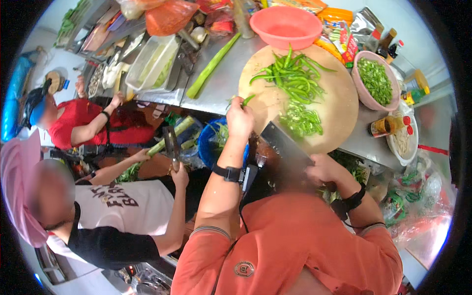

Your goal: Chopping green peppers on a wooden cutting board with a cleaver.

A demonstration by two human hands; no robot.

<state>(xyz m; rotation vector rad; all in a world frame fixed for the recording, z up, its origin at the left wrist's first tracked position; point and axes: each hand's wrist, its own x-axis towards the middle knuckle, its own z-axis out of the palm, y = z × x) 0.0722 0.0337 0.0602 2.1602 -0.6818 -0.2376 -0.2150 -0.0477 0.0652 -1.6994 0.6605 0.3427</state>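
My left hand (240,120) is at the left edge of a round cutting board (337,96), closed around a green chili pepper (249,99) whose end sticks out past the fingers. In my right hand (324,169) is the handle of a cleaver (282,140). Its broad blade is tilted at the near edge of the board, partly blurred. A pile of whole green chili peppers (291,75) covers the far middle of the board. Nearer to me lies a smaller heap of sliced green chili (304,121).
A pink bowl of chopped greens (375,82) stands right of the board, a red plastic basin (285,25) behind it. Sauce bottles (383,126) sit at right. A peeled green stalk (212,66) lies left. Close on my left, a person (125,202) holds a blade and a stalk; another (96,121) stands beyond.
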